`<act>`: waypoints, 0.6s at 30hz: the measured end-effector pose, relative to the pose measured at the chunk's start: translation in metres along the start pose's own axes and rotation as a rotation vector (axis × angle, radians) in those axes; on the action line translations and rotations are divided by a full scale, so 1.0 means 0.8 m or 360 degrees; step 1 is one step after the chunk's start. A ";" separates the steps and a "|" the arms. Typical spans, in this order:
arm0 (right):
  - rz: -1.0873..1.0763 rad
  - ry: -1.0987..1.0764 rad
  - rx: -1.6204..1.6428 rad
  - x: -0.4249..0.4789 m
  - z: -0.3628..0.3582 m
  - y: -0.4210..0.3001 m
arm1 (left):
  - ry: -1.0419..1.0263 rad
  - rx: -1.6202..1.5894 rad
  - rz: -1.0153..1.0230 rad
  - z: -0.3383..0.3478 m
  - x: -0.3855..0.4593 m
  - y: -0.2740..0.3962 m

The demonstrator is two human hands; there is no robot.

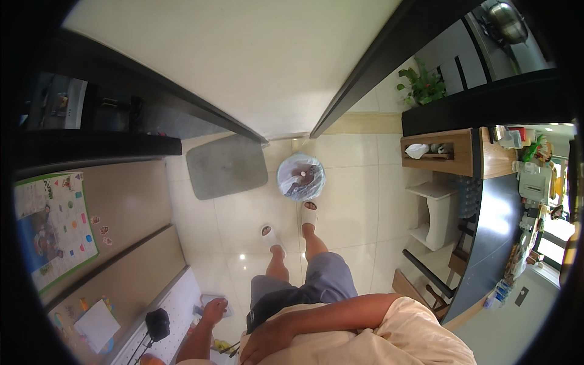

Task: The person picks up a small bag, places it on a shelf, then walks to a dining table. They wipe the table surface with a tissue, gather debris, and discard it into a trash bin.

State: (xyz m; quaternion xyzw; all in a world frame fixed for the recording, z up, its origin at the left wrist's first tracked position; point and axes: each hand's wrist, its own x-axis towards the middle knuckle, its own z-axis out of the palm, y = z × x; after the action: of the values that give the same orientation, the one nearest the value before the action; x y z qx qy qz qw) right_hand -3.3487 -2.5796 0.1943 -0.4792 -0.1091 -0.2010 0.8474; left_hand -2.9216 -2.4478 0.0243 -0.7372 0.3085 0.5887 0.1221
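My right forearm lies across the front of my cream shirt, with my right hand (267,340) flat against its left side near the waist. Its fingertips are partly cut off by the lower picture edge. Out to my left hangs my left hand (215,311), fingers curled, above a pale flat item (228,305) low down; whether it holds something small cannot be made out. On the floor ahead, just beyond the toes of my right slipper (309,212), stands a round waste bin (301,177) lined with a thin plastic bag. A little rubbish shows inside.
A grey mat (227,166) lies left of the bin, before a pale wall (237,68) between dark frames. A white pegboard (178,315) with a black item (157,325) is at left. A white stool (433,214), potted plant (422,84) and dark-topped table (490,228) are at right.
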 end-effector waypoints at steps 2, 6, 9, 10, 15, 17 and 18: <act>0.0166 -0.0027 0.0047 0.008 0.003 -0.003 | 0.0039 -0.0018 0.0029 0.001 -0.005 0.011; 0.0593 -0.0102 0.0035 0.026 0.009 -0.015 | 0.0049 -0.0137 0.0019 0.001 -0.007 0.014; 0.0701 -0.0002 -0.0059 0.031 0.014 -0.032 | 0.0002 -0.0044 0.0123 -0.008 0.010 0.005; 0.0671 0.0090 -0.0093 0.030 0.016 -0.038 | 0.0006 -0.0021 0.0193 -0.012 0.017 0.001; 0.0385 0.0824 -0.0303 0.006 0.036 -0.040 | 0.0030 0.0403 0.0346 -0.051 0.069 0.016; 0.0722 0.1291 -0.0483 -0.007 0.051 -0.025 | -0.0017 0.0202 0.0342 -0.071 0.088 0.035; 0.0683 0.1521 -0.0541 -0.013 0.059 -0.016 | -0.0090 0.0148 0.0434 -0.083 0.099 0.048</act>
State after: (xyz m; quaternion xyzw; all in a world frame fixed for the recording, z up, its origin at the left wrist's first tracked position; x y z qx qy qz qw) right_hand -3.3634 -2.5422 0.2244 -0.4762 0.4220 -0.2337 0.7352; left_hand -2.8823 -2.5385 -0.0249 -0.6651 0.4291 0.6054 0.0838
